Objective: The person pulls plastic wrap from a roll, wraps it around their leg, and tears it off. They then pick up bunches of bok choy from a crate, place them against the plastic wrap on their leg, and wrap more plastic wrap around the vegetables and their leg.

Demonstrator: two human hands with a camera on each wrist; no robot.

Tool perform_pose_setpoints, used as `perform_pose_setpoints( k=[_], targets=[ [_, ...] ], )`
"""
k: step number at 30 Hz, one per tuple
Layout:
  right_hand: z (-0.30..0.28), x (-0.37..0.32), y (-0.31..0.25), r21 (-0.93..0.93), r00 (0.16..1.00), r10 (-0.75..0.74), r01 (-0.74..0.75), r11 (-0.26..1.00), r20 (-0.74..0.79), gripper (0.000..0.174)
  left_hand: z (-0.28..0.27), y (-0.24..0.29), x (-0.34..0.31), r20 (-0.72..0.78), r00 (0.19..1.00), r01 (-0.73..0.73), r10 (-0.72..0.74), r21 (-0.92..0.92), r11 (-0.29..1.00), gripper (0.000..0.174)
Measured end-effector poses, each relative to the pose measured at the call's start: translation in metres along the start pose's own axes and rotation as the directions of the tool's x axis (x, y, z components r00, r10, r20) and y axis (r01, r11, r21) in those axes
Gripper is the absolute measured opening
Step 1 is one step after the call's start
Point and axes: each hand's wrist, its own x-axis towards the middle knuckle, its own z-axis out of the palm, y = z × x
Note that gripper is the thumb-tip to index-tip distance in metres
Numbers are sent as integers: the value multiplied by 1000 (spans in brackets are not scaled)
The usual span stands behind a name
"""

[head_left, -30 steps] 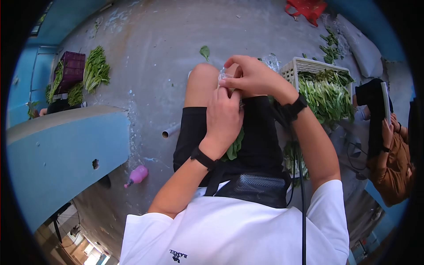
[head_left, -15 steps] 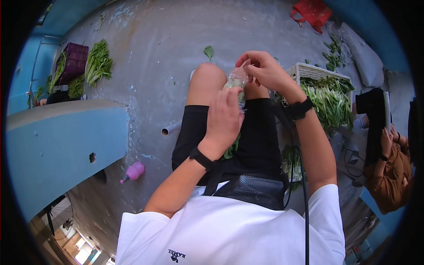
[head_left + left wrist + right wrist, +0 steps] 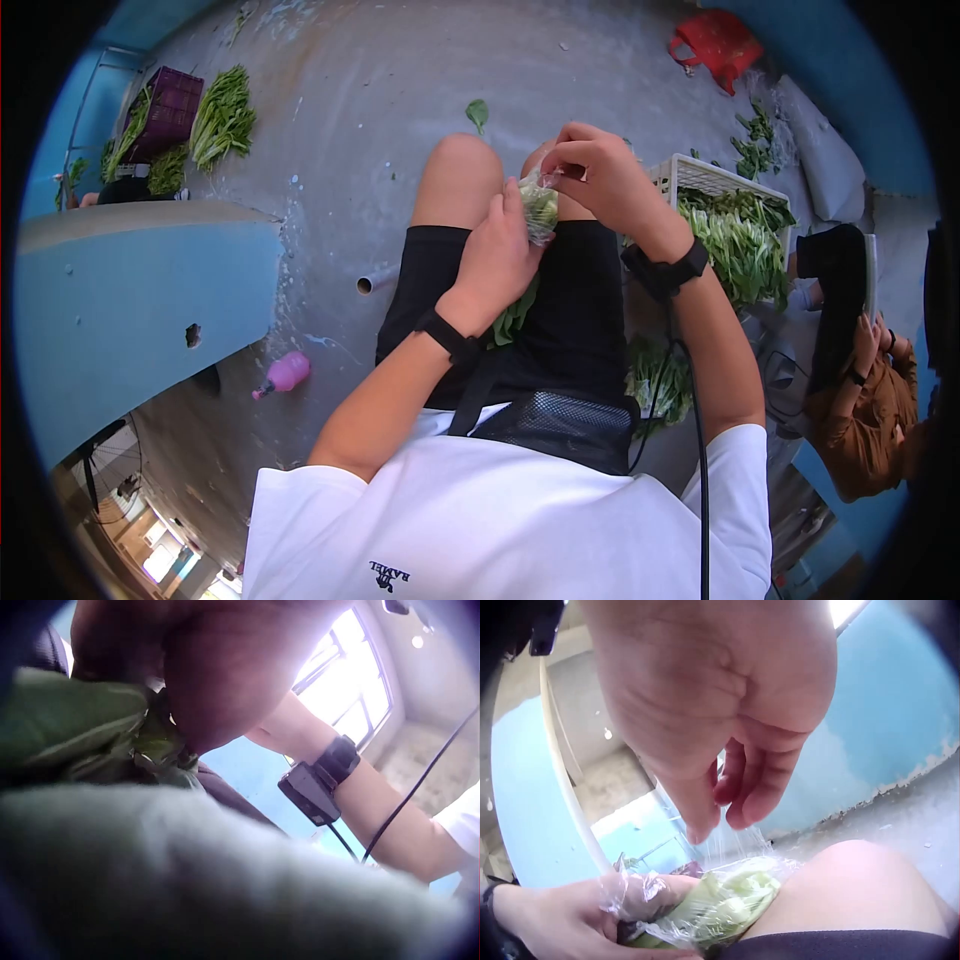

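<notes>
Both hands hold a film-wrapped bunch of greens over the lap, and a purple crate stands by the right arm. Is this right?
No: the head view shows the crate by the right arm is white, not purple. The left hand and right hand do hold the film-wrapped bunch over the lap.

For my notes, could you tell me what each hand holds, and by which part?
The left hand grips the bunch of greens round its stalks; the right hand pinches the clear film above its pale stem end.
</notes>
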Motion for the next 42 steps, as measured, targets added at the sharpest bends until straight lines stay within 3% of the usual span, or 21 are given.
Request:
perform_pose_setpoints(
  k=[1, 2, 4, 6, 7, 8, 10, 14, 19, 21, 23, 24, 26, 27, 29, 30, 32, 35, 39, 41, 42],
  targets=[
    [3, 2, 1, -123, 974, -197, 183, 975, -110, 18, -2, -5, 2, 31, 999, -3, 6, -74, 997, 63],
    [6, 5, 3, -262, 898, -397, 343, 902, -191, 16, -5, -11, 6, 27, 1000, -4, 6, -76, 997, 63],
    [9, 13, 5, -230, 862, -459, 412, 882, -217, 14, -17, -18, 16, 118, 989, -51, 92, -314, 948, 59],
    [15, 14, 9, -196, 824, -512, 475, 858, -243, 13, -44, -12, 24, 379, 922, 118, 80, -471, 874, 56],
    [19, 12, 11, 145, 952, -246, 274, 951, -184, 12, -49, -18, 27, 444, 892, 184, 88, -533, 826, 56],
    [21, 11, 12, 445, 999, 13, 2, 895, -32, 11, -52, -22, 29, 507, 856, 253, 104, -585, 770, 56],
    [24, 12, 7, 477, 995, 66, -22, 879, -76, 15, -62, -18, 28, 510, 848, 229, 147, -601, 766, 61],
    [29, 14, 9, 442, 968, 123, -14, 897, -219, 19, -44, -22, 21, 482, 876, 319, -7, -569, 758, 66],
    [25, 11, 7, 450, 941, 268, -153, 880, -205, 19, -33, -9, 16, 446, 887, 409, -123, -631, 660, 73],
    [23, 10, 9, 396, 935, 307, -217, 892, -179, 19, -31, -7, 13, 310, 949, 100, 59, -471, 876, 88],
    [21, 9, 7, 390, 910, 401, -332, 859, -108, 22, -31, -5, 12, 316, 947, 97, 60, -458, 884, 93],
    [26, 8, 13, 388, 909, 403, -336, 858, -106, 22, -31, -5, 12, 322, 944, 90, 63, -439, 894, 99],
    [37, 9, 31, 554, 967, 194, -71, 829, -166, 24, -30, -7, 17, 385, 923, 157, 0, -375, 914, 106],
    [34, 8, 22, 551, 968, 192, -71, 831, -164, 24, -27, -9, 20, 422, 904, 207, -64, -303, 930, 103],
    [32, 7, -1, 689, 927, 375, -261, 676, -16, 22, -20, -9, 23, 453, 882, 256, -130, -229, 939, 100],
    [34, 8, -2, 689, 927, 375, -263, 676, -14, 22, -16, -8, 24, 466, 873, 253, -144, -180, 951, 98],
    [36, 10, 0, 514, 944, 331, -281, 811, -6, 19, -10, -10, 26, 477, 864, 252, -161, -133, 959, 96],
    [34, 11, 22, 525, 977, 208, -205, 826, 53, 24, -11, -12, 28, 428, 896, 195, -116, -145, 970, 95],
    [35, -3, 32, 621, 975, 203, -213, 754, 87, 31, -27, -18, 23, 365, 929, 57, 64, -311, 949, 93],
    [32, -9, 31, 479, 988, 153, -148, 865, 27, 41, -32, -25, 24, 373, 920, 14, 123, -346, 938, 91],
    [31, -11, 31, 478, 988, 153, -149, 866, 31, 41, -36, -26, 25, 442, 893, 82, 80, -336, 938, 89]
  ],
)
